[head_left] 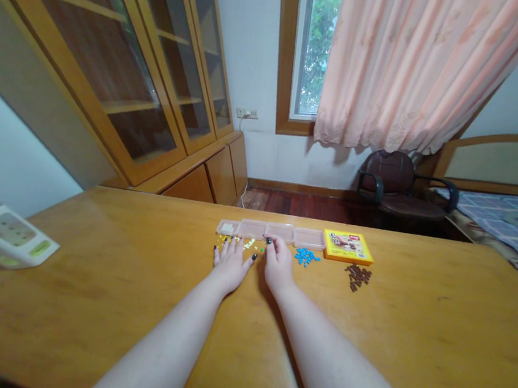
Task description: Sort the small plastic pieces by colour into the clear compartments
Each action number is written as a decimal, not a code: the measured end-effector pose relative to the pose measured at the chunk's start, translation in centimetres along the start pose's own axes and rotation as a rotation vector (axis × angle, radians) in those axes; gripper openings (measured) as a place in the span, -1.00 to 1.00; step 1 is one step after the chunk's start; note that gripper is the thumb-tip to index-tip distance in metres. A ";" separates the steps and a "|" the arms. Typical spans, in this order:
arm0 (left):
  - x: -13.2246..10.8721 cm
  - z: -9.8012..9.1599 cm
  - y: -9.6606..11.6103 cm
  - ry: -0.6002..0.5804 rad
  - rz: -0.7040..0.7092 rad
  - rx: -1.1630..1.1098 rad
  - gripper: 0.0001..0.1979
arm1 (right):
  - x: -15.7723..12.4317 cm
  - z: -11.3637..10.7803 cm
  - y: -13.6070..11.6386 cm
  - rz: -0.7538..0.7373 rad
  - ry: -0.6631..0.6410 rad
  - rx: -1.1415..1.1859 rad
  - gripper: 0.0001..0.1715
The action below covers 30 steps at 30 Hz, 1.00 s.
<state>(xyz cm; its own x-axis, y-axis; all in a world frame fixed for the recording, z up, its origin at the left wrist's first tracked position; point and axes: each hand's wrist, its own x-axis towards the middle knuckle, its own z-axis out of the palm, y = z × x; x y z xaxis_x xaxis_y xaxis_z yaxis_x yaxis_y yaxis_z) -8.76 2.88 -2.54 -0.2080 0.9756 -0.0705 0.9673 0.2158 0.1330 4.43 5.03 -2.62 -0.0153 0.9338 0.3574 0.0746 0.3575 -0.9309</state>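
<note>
My left hand (229,270) lies flat on the table with its fingers spread, beside small yellow pieces (221,239) and pale yellow pieces (249,243). My right hand (278,265) has its thumb and fingers drawn together in a pinch near the second clear tray from the right; what it holds, if anything, is too small to make out. A small green piece (262,250) shows between the two hands. To the right of my right hand is a pile of blue pieces (306,257). Beyond the hands, several shallow clear plastic trays (308,239) stand in a row.
A yellow box (348,257) adjoins the row's right end, with a pile of brown pieces (357,277) in front. A white container (14,236) sits at the table's left. Behind the wooden table (433,336) are a cabinet (185,143) and an armchair (392,183).
</note>
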 end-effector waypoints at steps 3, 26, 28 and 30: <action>0.0 -0.1 0.1 0.015 0.015 -0.060 -0.31 | 0.0 0.1 0.1 0.008 0.008 0.000 -0.65; -1.5 0.0 1.3 -0.003 0.140 0.061 -0.34 | 0.0 0.1 -0.3 0.033 -0.016 -0.011 -0.65; -0.9 -0.2 0.8 0.051 0.074 0.034 -0.35 | 0.0 0.1 -0.3 0.020 -0.015 -0.020 -0.66; -0.3 -0.3 0.3 0.066 0.025 0.005 -0.36 | 0.0 0.1 -0.2 0.010 -0.016 -0.032 -0.66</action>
<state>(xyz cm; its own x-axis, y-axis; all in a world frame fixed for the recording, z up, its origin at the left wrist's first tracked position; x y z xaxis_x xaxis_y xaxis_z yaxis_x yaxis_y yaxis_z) -8.42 2.67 -2.16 -0.1931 0.9812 -0.0022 0.9729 0.1918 0.1292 4.33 4.90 -2.42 -0.0308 0.9374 0.3470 0.1065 0.3482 -0.9313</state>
